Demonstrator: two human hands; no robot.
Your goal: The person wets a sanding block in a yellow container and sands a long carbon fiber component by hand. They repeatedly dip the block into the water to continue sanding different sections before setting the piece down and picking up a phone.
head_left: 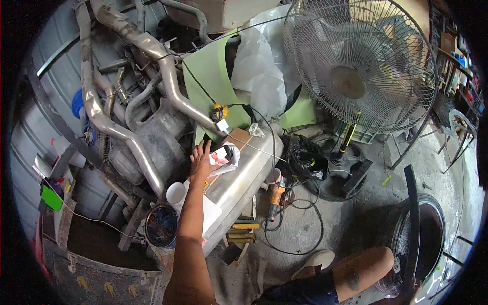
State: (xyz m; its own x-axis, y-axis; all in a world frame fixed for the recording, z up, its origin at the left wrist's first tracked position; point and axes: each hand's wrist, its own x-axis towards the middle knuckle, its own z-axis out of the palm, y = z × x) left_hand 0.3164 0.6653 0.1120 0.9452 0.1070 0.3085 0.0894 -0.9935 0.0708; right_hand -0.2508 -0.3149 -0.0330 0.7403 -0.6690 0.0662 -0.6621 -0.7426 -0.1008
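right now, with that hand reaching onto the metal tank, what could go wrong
The left hand reaches to a small red and white packet on the rounded metal tank; it could slide off the curve. The forearm passes right over an open paint can and could knock it. The angle grinder and its cable lie by the foot, a likely trip.

We are seeing soft daylight brightening the concrete floor (447,168) at the right, while the left is sitting in shadow. Fisheye distortion is bending edges, and black corners are framing a sharp centre.

bare forearm (190,229), dark shorts (300,292), pale shoe (316,262)
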